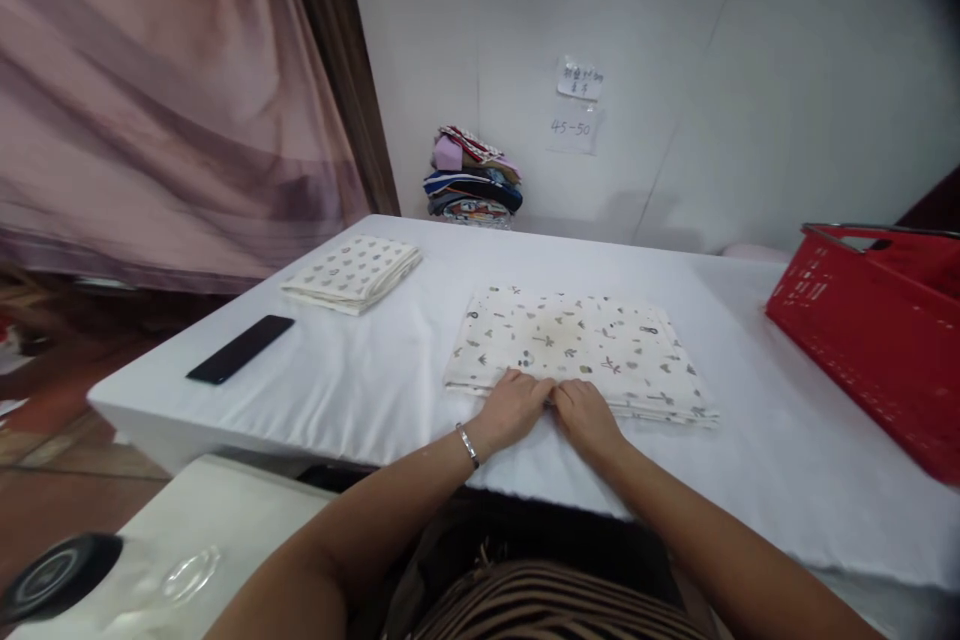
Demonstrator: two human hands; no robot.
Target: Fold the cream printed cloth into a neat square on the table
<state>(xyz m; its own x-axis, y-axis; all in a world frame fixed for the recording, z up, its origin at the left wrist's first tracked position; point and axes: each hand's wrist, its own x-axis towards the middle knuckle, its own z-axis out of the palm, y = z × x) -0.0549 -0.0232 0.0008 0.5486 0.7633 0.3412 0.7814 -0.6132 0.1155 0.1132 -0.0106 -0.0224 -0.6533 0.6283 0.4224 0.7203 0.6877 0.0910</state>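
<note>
A cream cloth (574, 340) printed with small leaf and plant shapes lies folded into a wide rectangle on the white-covered table. At the middle of its near edge, my left hand (517, 408) and my right hand (589, 415) meet side by side. The fingers of both are curled over that edge and pinch it; their tips are partly hidden. A silvery bracelet (467, 444) circles my left wrist. Farther left rests a second folded cloth (354, 272), cream with a small repeated print, smaller and thicker than the first.
A black phone (241, 349) lies near the left edge of the white table (352, 390). On the right stands a red plastic basket (870, 340). A stack of folded fabrics (474, 182) sits beyond the far edge, by the wall. Pink curtains (165, 80) hang at left.
</note>
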